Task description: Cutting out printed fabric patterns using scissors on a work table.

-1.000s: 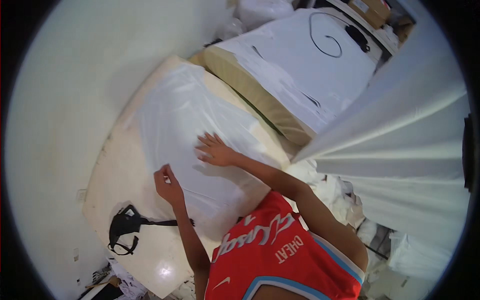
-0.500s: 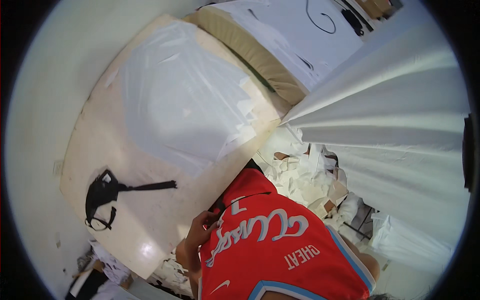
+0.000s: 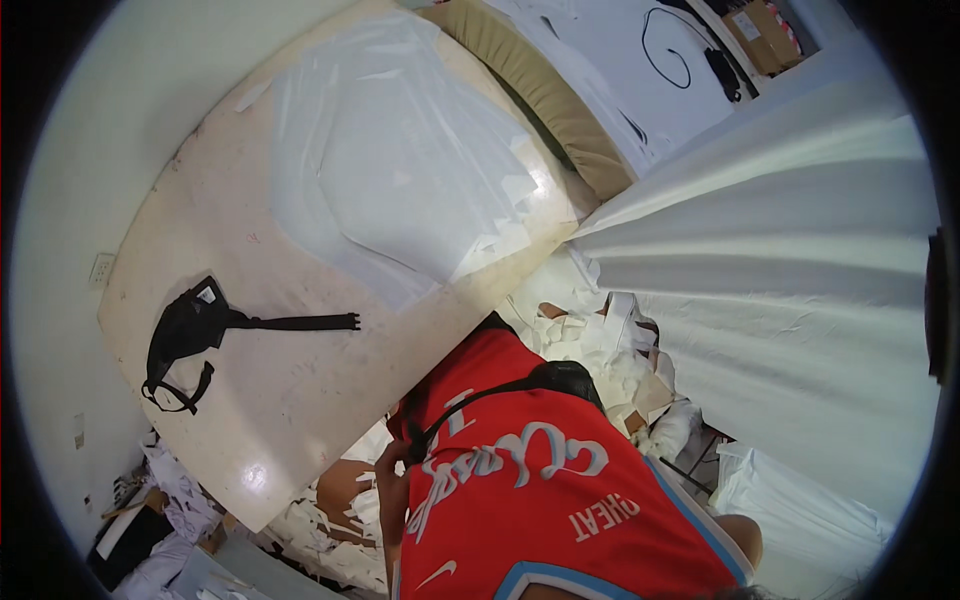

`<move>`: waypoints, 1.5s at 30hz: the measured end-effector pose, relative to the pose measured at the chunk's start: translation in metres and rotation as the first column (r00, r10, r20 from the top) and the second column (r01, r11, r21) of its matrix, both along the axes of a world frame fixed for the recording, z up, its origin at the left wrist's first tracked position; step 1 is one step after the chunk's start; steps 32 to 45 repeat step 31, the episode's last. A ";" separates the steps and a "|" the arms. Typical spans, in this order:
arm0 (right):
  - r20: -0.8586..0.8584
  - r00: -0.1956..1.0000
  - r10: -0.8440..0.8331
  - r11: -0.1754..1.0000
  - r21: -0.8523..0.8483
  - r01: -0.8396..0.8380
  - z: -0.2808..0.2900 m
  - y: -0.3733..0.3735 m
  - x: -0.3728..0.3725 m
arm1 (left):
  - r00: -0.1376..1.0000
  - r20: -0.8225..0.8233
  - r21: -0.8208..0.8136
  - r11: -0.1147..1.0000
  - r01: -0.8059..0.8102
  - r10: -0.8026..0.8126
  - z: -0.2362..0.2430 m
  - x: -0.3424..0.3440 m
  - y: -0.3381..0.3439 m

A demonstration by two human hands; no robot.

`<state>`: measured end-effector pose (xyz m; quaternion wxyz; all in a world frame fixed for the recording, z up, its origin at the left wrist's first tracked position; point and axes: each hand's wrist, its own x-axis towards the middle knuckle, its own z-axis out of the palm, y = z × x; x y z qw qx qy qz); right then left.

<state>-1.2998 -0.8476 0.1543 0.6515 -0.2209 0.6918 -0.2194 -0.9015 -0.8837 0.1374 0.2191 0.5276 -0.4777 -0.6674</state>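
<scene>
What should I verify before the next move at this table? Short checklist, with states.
1. Left hand: at the chest, by the black strap across the red jersey; whether it grips the strap: cannot tell.
2. Right hand: out of view: cannot tell.
3. Clear plastic sheet: spread on the table, no hand on it: ok.
4. Black pouch: lies on the table apart from the sheet: ok.
5. Paper scraps: piled on the floor beside the table edge: not ok.
</scene>
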 end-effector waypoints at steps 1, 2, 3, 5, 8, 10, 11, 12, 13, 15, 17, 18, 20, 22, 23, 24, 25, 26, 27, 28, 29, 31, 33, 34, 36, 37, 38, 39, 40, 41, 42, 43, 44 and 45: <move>0.034 0.999 -0.025 1.000 -0.002 0.025 0.008 -0.005 -0.001 | 0.999 -0.045 -0.035 0.999 -0.031 0.030 0.003 0.004 0.005; 0.071 0.996 -0.046 0.999 -0.006 0.047 0.016 -0.012 -0.001 | 0.998 -0.048 -0.047 0.998 -0.032 0.030 0.002 0.006 0.004; 0.104 0.992 -0.068 0.998 -0.009 0.069 0.021 -0.023 -0.002 | 1.000 0.007 -0.059 0.998 -0.021 0.022 0.001 0.008 0.002; 0.182 0.978 -0.101 0.994 -0.017 0.106 0.030 -0.044 -0.002 | 0.992 0.127 -0.086 0.996 -0.006 0.017 0.002 0.015 0.006; 0.293 0.942 -0.163 0.984 -0.017 0.176 0.038 -0.068 -0.002 | 0.954 0.298 -0.115 0.993 0.035 0.001 -0.006 0.023 0.007; 0.086 0.987 0.135 0.983 -0.139 -0.122 0.027 -0.089 -0.014 | 0.915 0.403 -0.136 0.987 0.084 -0.022 -0.006 0.024 0.004; -0.188 0.886 0.424 0.876 -0.162 -0.454 0.008 -0.109 -0.027 | 0.891 0.453 -0.144 0.984 0.108 -0.031 -0.006 0.026 0.003; -0.062 0.849 0.525 0.839 -0.128 -0.529 0.013 -0.142 -0.016 | 0.861 0.507 -0.145 0.980 0.137 -0.045 -0.007 0.027 0.002; 0.067 0.788 0.613 0.789 -0.103 -0.605 0.018 -0.173 0.004 | 0.829 0.556 -0.143 0.977 0.161 -0.055 -0.007 0.028 0.003; -0.234 0.434 0.870 0.313 -0.419 -0.852 -0.010 -0.208 0.029 | 0.768 0.637 -0.138 0.971 0.197 -0.066 -0.007 0.028 0.000; -0.371 0.203 0.906 0.147 -0.173 -0.974 -0.060 -0.235 0.064 | 0.691 0.719 -0.129 0.962 0.240 -0.076 -0.008 0.026 -0.008; -0.330 0.155 0.931 0.118 -0.129 -0.985 -0.064 -0.249 0.083 | 0.875 0.444 -0.218 0.970 -0.103 0.193 0.015 -0.006 -0.040; -0.156 0.361 0.920 0.347 -0.110 -0.932 -0.011 -0.263 0.108 | 0.968 -0.084 -0.250 0.936 -0.250 0.236 0.035 -0.047 -0.075; -0.021 0.510 0.860 0.509 -0.034 -0.860 0.008 -0.265 0.115 | 0.960 0.266 -0.390 0.920 0.030 0.082 0.052 -0.073 -0.085; -0.025 0.516 0.856 0.515 -0.037 -0.856 -0.004 -0.256 0.108 | 0.942 0.324 -0.359 0.933 0.035 0.089 0.043 -0.074 -0.083; -0.204 0.511 0.835 0.495 -0.125 -0.860 -0.025 -0.237 0.096 | 0.943 0.325 -0.365 0.930 0.050 0.077 0.031 -0.067 -0.084; -0.369 0.495 0.787 0.454 -0.198 -0.869 -0.035 -0.218 0.083 | 0.958 0.242 -0.269 0.959 -0.083 0.151 0.017 -0.054 -0.074; -0.372 0.572 0.731 0.531 -0.215 -0.819 -0.017 -0.203 0.072 | 0.954 0.168 -0.153 0.963 -0.223 0.247 -0.002 -0.039 -0.055; -0.372 0.633 0.679 0.593 -0.229 -0.772 0.003 -0.190 0.062 | 0.948 0.170 -0.140 0.959 -0.245 0.267 -0.037 -0.022 -0.030; -0.413 0.735 0.537 0.652 -0.349 -0.673 0.005 -0.169 0.049 | 0.984 -0.052 0.237 0.959 -0.156 0.173 -0.080 0.035 -0.034; -0.423 0.823 0.380 0.684 -0.471 -0.557 0.005 -0.145 0.044 | 0.945 -0.288 0.551 0.834 0.029 0.157 -0.120 0.119 0.003; -0.616 0.724 0.310 0.708 -0.358 -0.609 0.048 -0.119 0.048 | 0.670 -0.623 0.780 0.374 0.501 0.403 -0.171 0.209 0.047; -0.616 0.724 0.310 0.708 -0.358 -0.609 0.048 -0.119 0.048 | 0.670 -0.623 0.780 0.374 0.501 0.403 -0.171 0.209 0.047; -0.616 0.724 0.310 0.708 -0.358 -0.609 0.048 -0.119 0.048 | 0.670 -0.623 0.780 0.374 0.501 0.403 -0.171 0.209 0.047; -0.616 0.724 0.310 0.708 -0.358 -0.609 0.048 -0.119 0.048 | 0.670 -0.623 0.780 0.374 0.501 0.403 -0.171 0.209 0.047; -0.616 0.724 0.310 0.708 -0.358 -0.609 0.048 -0.119 0.048 | 0.670 -0.623 0.780 0.374 0.501 0.403 -0.171 0.209 0.047; -0.616 0.724 0.310 0.708 -0.358 -0.609 0.048 -0.119 0.048 | 0.670 -0.623 0.780 0.374 0.501 0.403 -0.171 0.209 0.047; -0.616 0.724 0.310 0.708 -0.358 -0.609 0.048 -0.119 0.048 | 0.670 -0.623 0.780 0.374 0.501 0.403 -0.171 0.209 0.047; -0.616 0.724 0.310 0.708 -0.358 -0.609 0.048 -0.119 0.048 | 0.670 -0.623 0.780 0.374 0.501 0.403 -0.171 0.209 0.047; -0.616 0.724 0.310 0.708 -0.358 -0.609 0.048 -0.119 0.048 | 0.670 -0.623 0.780 0.374 0.501 0.403 -0.171 0.209 0.047; -0.616 0.724 0.310 0.708 -0.358 -0.609 0.048 -0.119 0.048 | 0.670 -0.623 0.780 0.374 0.501 0.403 -0.171 0.209 0.047; -0.616 0.724 0.310 0.708 -0.358 -0.609 0.048 -0.119 0.048 | 0.670 -0.623 0.780 0.374 0.501 0.403 -0.171 0.209 0.047; -0.616 0.724 0.310 0.708 -0.358 -0.609 0.048 -0.119 0.048 | 0.670 -0.623 0.780 0.374 0.501 0.403 -0.171 0.209 0.047; -0.616 0.724 0.310 0.708 -0.358 -0.609 0.048 -0.119 0.048 | 0.670 -0.623 0.780 0.374 0.501 0.403 -0.171 0.209 0.047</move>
